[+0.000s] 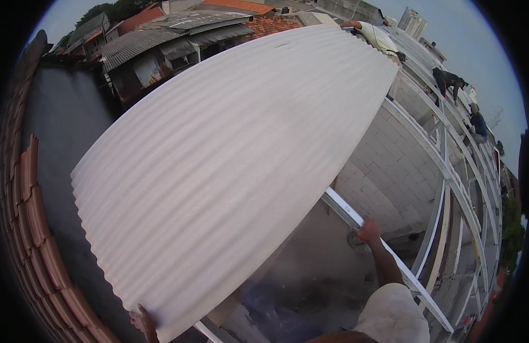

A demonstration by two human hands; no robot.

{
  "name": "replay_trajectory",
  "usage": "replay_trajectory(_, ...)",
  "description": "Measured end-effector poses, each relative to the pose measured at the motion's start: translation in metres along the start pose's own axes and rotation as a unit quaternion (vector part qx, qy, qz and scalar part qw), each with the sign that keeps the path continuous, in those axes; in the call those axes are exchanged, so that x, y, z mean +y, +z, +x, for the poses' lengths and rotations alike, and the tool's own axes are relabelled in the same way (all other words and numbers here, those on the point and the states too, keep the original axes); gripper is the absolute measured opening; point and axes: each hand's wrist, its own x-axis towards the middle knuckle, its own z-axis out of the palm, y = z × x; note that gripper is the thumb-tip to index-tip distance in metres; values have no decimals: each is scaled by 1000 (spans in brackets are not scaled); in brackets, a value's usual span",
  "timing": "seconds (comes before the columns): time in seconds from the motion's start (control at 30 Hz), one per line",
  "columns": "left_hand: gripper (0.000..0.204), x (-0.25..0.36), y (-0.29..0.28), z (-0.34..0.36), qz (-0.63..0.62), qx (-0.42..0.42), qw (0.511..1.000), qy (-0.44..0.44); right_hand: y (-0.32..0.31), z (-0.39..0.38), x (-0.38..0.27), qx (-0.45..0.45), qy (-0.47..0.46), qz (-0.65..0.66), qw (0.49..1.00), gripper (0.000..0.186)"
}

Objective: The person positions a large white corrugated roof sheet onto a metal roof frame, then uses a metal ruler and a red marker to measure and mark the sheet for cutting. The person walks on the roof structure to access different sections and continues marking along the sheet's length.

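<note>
A long white corrugated roofing sheet (pixel 236 160) slopes across the roof frame and fills the middle of the view. My left hand (pixel 143 321) is closed on the sheet's near edge, at the lower left. Right of the sheet, my right hand (pixel 368 231) wraps round a silvery metal beam (pixel 410 275). The upper part of that beam passes under the sheet. At the far end, a co-worker in a pale top (pixel 379 39) leans over the sheet's edge with one hand (pixel 350 24) on it.
Open metal roof framing (pixel 450 166) curves along the right, with a grey block wall (pixel 384 160) below. Through the gap beneath me lies a lower floor (pixel 310 274). Two more people (pixel 446 80) work on the far framing. Brown roof tiles (pixel 44 246) border a dark drop at left.
</note>
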Motion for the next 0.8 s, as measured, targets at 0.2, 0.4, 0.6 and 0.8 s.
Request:
replay_trajectory(0.2, 83, -28, 18, -31, 240, 52, 955, 165, -4, -23, 39, -37, 26, -36, 998, 85)
replay_trajectory(0.4, 78, 1, -19, -64, 231, 82, 962, 122, -2, -37, 25, -68, 47, -47, 995, 91)
replay_trajectory(0.6, 75, -6, -8, -55, 305, 72, 936, 158, 7, -29, 30, -49, 36, -32, 998, 95)
replay_trajectory(0.8, 75, 7, -21, -58, 303, 25, 949, 89, 4, -30, 16, -58, 35, -38, 997, 91)
